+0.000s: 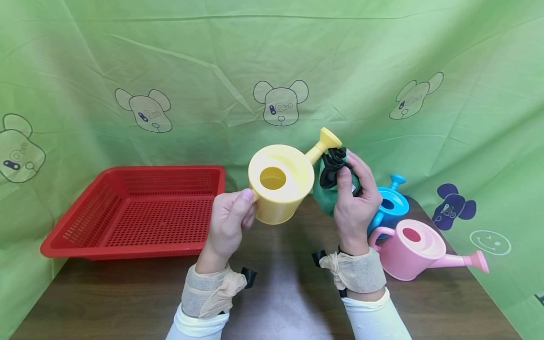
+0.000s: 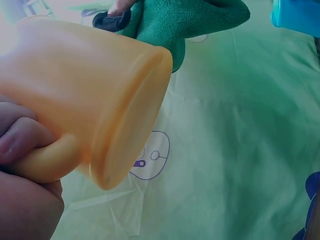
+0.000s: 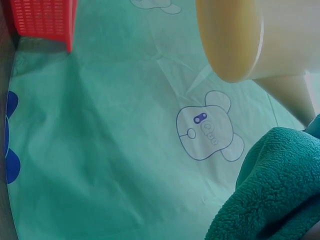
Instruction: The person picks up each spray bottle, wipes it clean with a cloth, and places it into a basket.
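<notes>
A yellow watering can (image 1: 281, 198) is held up above the table, its spout pointing right. My left hand (image 1: 229, 222) grips its handle; the left wrist view shows the fingers curled round the handle (image 2: 47, 161). My right hand (image 1: 356, 203) pinches a green fuzzy cloth (image 1: 326, 198) with black parts, just beneath the can's spout head (image 1: 329, 138). In the right wrist view the cloth (image 3: 272, 185) hangs below the can (image 3: 235, 40). Whether cloth and spout touch, I cannot tell.
A red perforated basket (image 1: 161, 219) stands at the left of the brown table (image 1: 272, 293). On the right are a blue watering can (image 1: 393, 203) and, nearer, a pink one (image 1: 410, 255). A green printed curtain (image 1: 204, 61) hangs behind.
</notes>
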### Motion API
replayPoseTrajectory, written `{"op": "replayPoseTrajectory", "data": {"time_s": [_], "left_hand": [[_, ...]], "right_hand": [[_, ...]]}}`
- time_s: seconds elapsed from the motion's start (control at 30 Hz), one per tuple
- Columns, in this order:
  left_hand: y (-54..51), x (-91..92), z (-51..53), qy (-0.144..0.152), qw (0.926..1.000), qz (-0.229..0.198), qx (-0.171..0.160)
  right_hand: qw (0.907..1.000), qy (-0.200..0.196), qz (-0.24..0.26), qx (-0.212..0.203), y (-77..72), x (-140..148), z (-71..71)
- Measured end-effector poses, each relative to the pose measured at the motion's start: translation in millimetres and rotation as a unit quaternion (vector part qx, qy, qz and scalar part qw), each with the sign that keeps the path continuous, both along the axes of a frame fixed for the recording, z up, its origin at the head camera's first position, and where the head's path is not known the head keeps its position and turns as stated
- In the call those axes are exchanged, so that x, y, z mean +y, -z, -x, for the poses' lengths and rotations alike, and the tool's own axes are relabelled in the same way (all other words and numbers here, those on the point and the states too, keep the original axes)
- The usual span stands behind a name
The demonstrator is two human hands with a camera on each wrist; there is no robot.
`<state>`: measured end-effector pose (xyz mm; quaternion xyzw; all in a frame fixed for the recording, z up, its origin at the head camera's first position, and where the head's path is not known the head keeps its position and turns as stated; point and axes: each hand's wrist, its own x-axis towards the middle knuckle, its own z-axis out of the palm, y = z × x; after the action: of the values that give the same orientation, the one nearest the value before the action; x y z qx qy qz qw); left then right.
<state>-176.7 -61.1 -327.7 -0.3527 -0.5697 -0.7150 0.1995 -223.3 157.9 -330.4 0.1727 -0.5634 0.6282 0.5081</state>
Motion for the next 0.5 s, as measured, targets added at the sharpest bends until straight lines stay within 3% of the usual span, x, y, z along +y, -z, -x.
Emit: {"op": "replayPoseTrajectory", "data": {"time_s": [0.3,0.5], "left_hand": [[3.4,-3.0,3.1,-0.043,0.9989,0.019,0.002],[4.1,-5.8,3.5,-0.087,0.9948,0.05,0.015]], "right_hand": [[0.9999,-0.001,0.009,0.011,0.3,0.0,0.9],[0.9998,-0.005,0.01,0.018,-0.1,1.0,0.5]]}}
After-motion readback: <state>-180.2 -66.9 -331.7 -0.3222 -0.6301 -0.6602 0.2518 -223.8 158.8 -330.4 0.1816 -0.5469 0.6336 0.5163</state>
